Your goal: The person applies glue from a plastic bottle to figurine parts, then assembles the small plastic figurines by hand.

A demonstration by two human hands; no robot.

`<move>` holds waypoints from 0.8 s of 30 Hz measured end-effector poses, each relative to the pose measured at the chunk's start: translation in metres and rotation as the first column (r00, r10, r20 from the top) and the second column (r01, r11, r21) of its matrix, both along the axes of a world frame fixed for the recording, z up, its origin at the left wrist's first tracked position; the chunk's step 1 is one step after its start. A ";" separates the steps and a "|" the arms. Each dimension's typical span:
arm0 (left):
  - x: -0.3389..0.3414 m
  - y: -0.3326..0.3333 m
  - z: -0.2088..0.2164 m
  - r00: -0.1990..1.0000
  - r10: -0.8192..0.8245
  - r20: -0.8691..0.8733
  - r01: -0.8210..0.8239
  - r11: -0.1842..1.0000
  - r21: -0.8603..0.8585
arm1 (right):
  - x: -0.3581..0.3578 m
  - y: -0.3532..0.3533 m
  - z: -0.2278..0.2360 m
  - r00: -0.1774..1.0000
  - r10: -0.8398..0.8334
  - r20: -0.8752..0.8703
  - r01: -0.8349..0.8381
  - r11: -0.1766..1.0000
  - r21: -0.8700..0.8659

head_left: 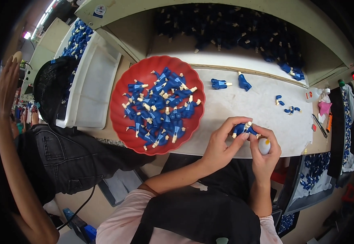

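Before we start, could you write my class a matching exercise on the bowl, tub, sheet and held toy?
Column 1
1. Bowl
2. Tub
3. Sheet
4. Held toy

Column 2
A. White, left of the bowl
B. Between left hand and right hand
C. Red, heaped with blue toys
D. Under loose pieces

Pairs: 1-C, 2-A, 3-D, 4-B
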State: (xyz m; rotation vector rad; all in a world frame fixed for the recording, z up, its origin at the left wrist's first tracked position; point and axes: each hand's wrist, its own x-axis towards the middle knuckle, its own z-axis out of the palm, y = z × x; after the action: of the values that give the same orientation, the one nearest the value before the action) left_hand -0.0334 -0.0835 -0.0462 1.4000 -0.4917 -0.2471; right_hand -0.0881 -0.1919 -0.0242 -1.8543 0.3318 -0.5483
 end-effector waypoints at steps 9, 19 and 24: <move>0.027 0.035 0.024 0.880 -0.146 -0.453 -0.021 0.939 -0.343 | -0.029 -0.020 0.000 0.997 -0.067 0.033 0.066 0.997 0.033; 0.083 0.090 0.049 0.810 -0.130 0.571 -0.439 0.511 0.739 | -0.036 -0.036 -0.013 0.994 -0.106 -0.027 0.107 0.994 0.001; 0.085 0.083 0.054 0.737 -0.065 0.673 -0.553 0.514 0.656 | -0.035 -0.037 -0.014 0.997 -0.082 -0.009 0.083 0.996 0.033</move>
State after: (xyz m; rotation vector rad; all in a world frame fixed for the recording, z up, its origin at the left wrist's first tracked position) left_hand 0.0514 -0.0007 0.0076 2.5420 -0.7454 0.3434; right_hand -0.1232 -0.2291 -0.0381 -1.8174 0.4219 -0.5885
